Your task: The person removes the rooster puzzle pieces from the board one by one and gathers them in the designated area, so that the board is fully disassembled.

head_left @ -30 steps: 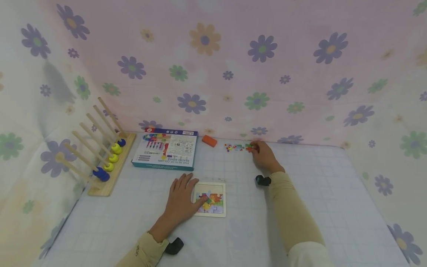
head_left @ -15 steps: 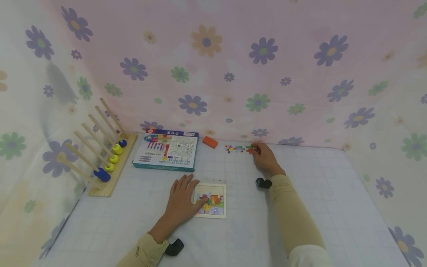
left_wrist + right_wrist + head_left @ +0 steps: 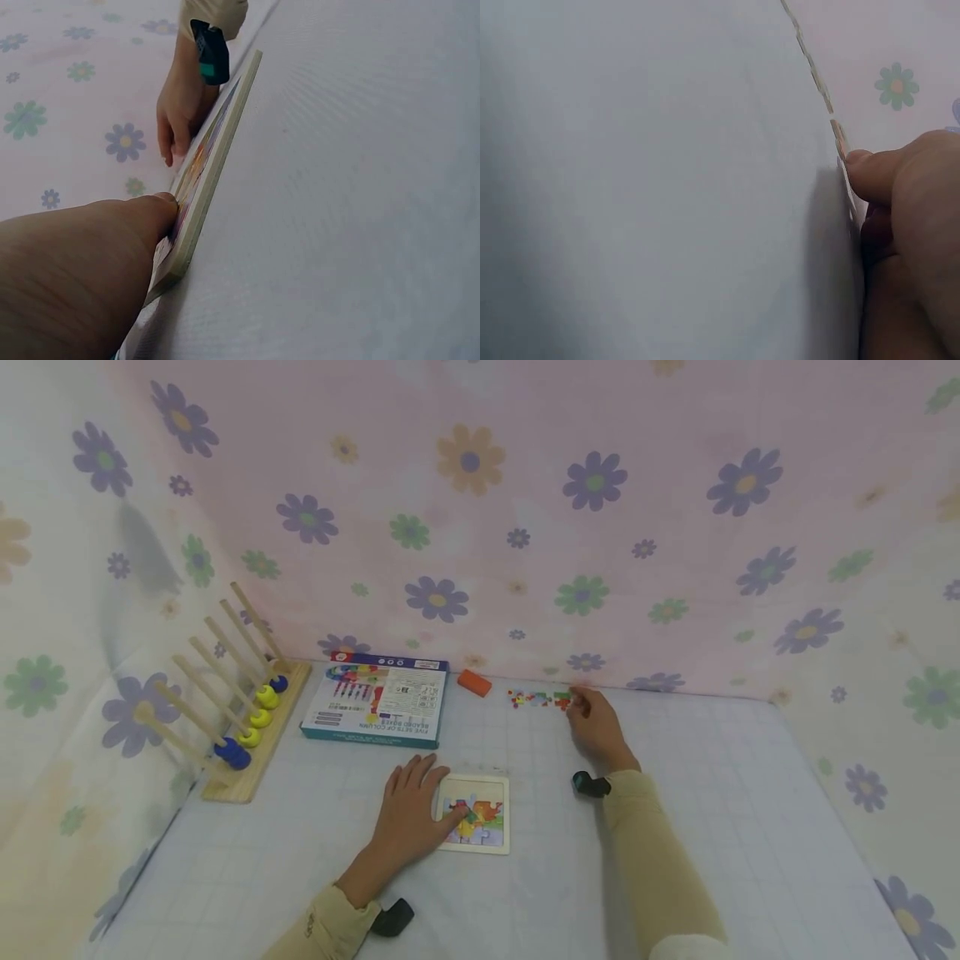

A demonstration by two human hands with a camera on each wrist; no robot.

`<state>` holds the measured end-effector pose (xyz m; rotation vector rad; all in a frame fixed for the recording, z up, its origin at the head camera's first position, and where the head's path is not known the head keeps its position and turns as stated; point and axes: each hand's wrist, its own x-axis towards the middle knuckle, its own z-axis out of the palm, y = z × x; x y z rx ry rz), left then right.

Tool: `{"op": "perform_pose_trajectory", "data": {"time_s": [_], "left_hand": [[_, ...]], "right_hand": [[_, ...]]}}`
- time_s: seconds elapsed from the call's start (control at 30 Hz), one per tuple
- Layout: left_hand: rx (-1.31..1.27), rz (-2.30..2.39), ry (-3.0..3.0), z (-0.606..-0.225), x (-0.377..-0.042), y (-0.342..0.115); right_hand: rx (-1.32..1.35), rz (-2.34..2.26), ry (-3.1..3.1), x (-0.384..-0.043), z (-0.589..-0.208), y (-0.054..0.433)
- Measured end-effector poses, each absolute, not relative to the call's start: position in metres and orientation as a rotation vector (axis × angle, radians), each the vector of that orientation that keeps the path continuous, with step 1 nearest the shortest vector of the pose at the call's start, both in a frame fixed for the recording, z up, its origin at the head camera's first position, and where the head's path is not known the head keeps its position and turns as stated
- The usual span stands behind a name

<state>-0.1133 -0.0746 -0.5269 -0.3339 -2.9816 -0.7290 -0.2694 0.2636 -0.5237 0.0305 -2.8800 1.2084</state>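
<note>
My left hand [image 3: 408, 806] lies spread at the left side of a small framed jigsaw puzzle [image 3: 506, 814], its thumb resting on the picture. In the left wrist view that thumb presses on the puzzle board [image 3: 217, 161] near its edge. Farther back, my right hand [image 3: 597, 727] is at the right end of a row of loose puzzle pieces [image 3: 537, 698]. Thumb and curled fingers pinch the end puzzle piece [image 3: 839, 140], seen edge-on in the right wrist view; the fingertips are partly hidden.
A bead box [image 3: 375, 700] lies at the back left, beside a wooden rack of pegs [image 3: 258, 739] with blue and yellow beads. An orange block [image 3: 475, 682] sits between box and pieces. Flowered cloth walls [image 3: 525, 568] border the table's back and sides.
The head view has shifted slightly, so everything appears a little lower. My right hand has moved only slightly at the end piece; my left hand stays on the puzzle.
</note>
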Motion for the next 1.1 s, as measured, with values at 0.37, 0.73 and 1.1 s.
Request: {"op": "perform_pose_trajectory", "data": {"time_s": [0.37, 0.73, 1.1], "left_hand": [[-0.454, -0.712, -3.029, -0.526, -0.117, -0.086], [-0.635, -0.654, -3.188, -0.519, -0.119, -0.105], [-0.657, -0.651, -3.165, -0.520, -0.115, -0.102]], "right_hand": [[-0.054, 1.367, -2.772, -0.229, -0.524, 0.231], [0.206, 1.381, -2.787, -0.169, -0.526, 0.179], [0.686, 1.318, -2.891, -0.130, -0.504, 0.143]]}}
